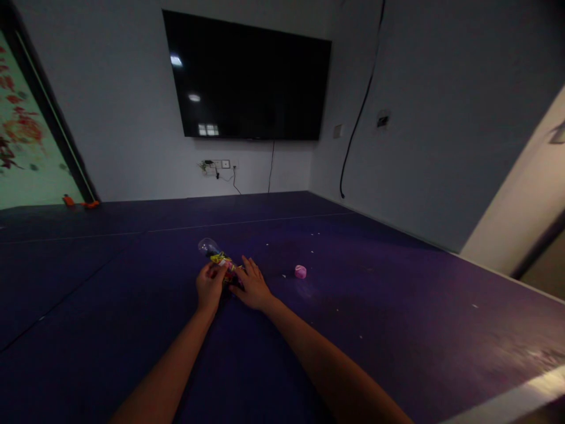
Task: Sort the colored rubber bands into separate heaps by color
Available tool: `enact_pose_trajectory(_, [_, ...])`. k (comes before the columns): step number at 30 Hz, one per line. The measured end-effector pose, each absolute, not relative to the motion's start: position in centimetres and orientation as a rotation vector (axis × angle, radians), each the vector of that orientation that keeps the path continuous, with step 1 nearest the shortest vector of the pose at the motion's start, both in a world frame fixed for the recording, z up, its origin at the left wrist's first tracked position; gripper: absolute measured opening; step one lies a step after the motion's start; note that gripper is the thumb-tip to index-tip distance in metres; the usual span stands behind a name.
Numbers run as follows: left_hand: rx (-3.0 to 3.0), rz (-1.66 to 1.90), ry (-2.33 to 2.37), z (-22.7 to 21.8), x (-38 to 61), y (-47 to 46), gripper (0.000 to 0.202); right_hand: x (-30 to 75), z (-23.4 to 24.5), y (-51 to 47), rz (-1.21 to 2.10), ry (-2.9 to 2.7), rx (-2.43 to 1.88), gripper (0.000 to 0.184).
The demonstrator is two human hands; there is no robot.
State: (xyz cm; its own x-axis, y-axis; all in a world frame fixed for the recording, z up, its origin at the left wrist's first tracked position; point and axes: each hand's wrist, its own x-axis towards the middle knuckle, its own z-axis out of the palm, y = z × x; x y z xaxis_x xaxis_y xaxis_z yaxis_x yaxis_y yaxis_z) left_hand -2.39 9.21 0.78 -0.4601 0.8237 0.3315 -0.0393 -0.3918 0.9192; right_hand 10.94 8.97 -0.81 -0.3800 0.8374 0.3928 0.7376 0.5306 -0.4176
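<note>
Purple and broad in the head view, the surface runs back to a grey wall bearing a television; the left hand has its grip pinched on a bundle of coloured strands, beside a clear rounded plastic container; the right hand spreads over the bundle's near end, its grip unclear; uneven pulling could tangle the strands, a nudge could roll the container, and a wrist sweep could knock the pink cap-like piece.
</note>
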Motion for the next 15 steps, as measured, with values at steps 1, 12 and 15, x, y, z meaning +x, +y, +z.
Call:
enact_pose_trajectory(1, [1.154,1.915,1.258,0.81,-2.46,9.18,0.034,10.97,-0.80,8.96,0.238,-2.210,-1.285,0.059])
enact_pose_trajectory(12, [1.270,1.941,1.404,0.85,-2.74,8.94,0.043,11.13,-0.97,9.50,0.258,-2.025,-1.204,0.049])
enact_pose_trajectory(15, [1.312,1.946,1.472,0.84,-2.91,8.87,0.044,11.17,-1.15,9.72,0.241,-1.990,-1.131,0.046])
